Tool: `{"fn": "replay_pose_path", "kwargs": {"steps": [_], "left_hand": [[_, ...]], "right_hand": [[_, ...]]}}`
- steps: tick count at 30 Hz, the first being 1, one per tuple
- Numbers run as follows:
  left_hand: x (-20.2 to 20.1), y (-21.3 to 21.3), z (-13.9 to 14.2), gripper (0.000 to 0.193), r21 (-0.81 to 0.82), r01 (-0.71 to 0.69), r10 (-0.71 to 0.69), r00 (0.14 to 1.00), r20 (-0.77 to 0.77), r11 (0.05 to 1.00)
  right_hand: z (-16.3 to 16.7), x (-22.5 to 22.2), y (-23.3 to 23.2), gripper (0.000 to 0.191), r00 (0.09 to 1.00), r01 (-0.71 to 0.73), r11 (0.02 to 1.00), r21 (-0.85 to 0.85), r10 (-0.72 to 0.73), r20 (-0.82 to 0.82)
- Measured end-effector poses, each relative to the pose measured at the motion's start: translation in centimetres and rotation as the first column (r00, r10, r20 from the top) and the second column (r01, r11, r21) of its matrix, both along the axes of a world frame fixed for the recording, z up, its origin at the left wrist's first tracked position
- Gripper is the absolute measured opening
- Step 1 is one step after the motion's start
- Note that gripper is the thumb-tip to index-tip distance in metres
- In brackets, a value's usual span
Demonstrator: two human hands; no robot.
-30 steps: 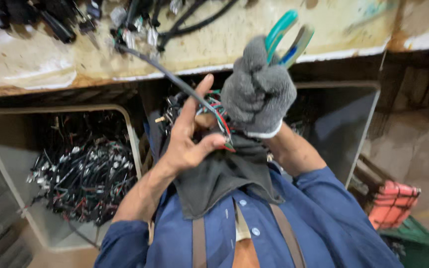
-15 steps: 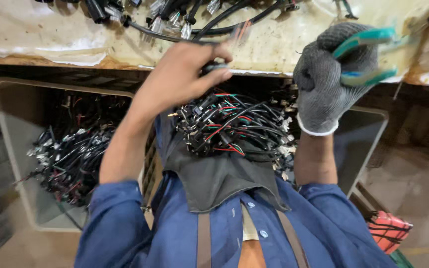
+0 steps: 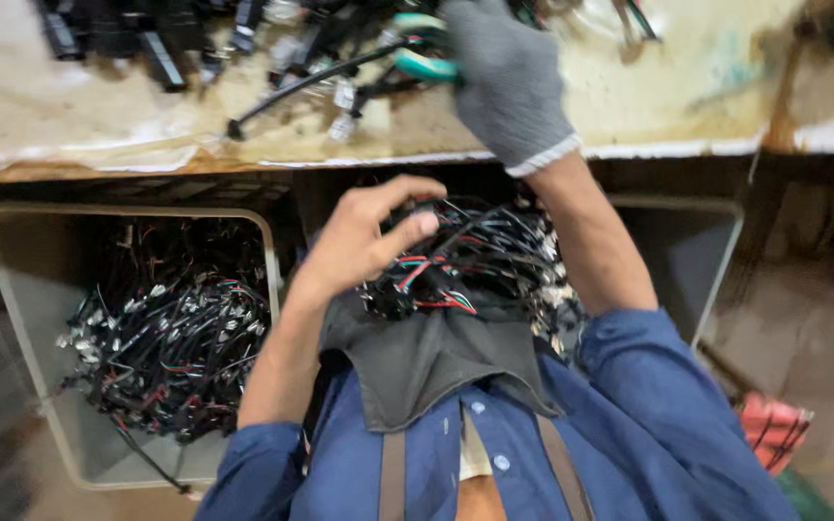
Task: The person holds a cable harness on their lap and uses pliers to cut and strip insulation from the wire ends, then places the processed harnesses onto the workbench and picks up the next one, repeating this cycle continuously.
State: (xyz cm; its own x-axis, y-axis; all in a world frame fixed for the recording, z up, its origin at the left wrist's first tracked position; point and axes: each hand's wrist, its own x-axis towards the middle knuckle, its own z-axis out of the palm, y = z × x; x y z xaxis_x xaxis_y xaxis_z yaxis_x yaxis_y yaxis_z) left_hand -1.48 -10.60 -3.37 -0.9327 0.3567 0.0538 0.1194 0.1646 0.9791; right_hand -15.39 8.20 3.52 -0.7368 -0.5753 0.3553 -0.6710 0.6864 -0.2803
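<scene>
Workbench (image 3: 69,106) across the top of view, pale and stained top, worn front edge. Along its far part lie black connectors (image 3: 108,34) and loose cables. 1 black cable (image 3: 301,87) runs slantwise across the bench top from near the gloved hand down to the left.

Below the bench edge, 2 grey bins. Left bin (image 3: 12,318) holds a tangle of black wires with red and green strands and small pale plugs. Right bin (image 3: 716,260) mostly hidden behind the right arm; contents cannot be told.

Right hand (image 3: 509,82), in a grey knit glove with a white cuff, is up on the bench among the cables, closed around teal-handled pliers (image 3: 427,53). Only the handles show beside the glove; the tool's head is hidden in the clutter.

Left hand (image 3: 364,241), bare, is below the bench edge, fingers curled, fingertips touching the top of a wire bundle (image 3: 475,260). Whether it grips a wire cannot be told. The bundle, black with red, green and white strands, rests on a dark apron (image 3: 436,357) at the person's chest, between the 2 forearms.

Blue shirt sleeves, brown straps at the bottom. A red crate (image 3: 774,429) on the floor, lower right.
</scene>
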Motion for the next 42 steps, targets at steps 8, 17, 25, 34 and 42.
{"fn": "replay_pose_path", "kwargs": {"steps": [8, 17, 25, 34, 42], "left_hand": [[1.5, 1.4, -1.5, 0.033, 0.307, -0.338, 0.181, 0.878, 0.442, 0.890], [-0.1, 1.2, -0.2, 0.033, 0.306, -0.284, 0.130, 0.889, 0.439, 0.909], [1.4, 1.9, -1.0, 0.031, 0.383, -0.256, 0.116, 0.929, 0.351, 0.887], [2.0, 3.1, 0.2, 0.028, 0.200, -0.262, 0.227, 0.956, 0.184, 0.944], [3.3, 3.9, 2.2, 0.025, 0.266, -0.200, 0.206, 0.979, 0.008, 0.943]], "right_hand": [[-2.4, 3.2, 3.9, 0.035, 0.996, 0.031, 0.984, -0.178, -0.014, 0.093], [-0.9, 0.3, -0.3, 0.039, 0.997, 0.020, 0.992, -0.121, -0.012, 0.070], [-1.9, 10.1, 2.4, 0.025, 0.942, -0.054, 0.967, -0.248, 0.132, 0.307], [-2.5, 11.4, 3.2, 0.017, 0.819, 0.316, 0.754, -0.576, 0.089, 0.567], [-1.1, 12.6, 1.9, 0.018, 0.875, 0.327, 0.668, -0.668, 0.052, 0.481]]}}
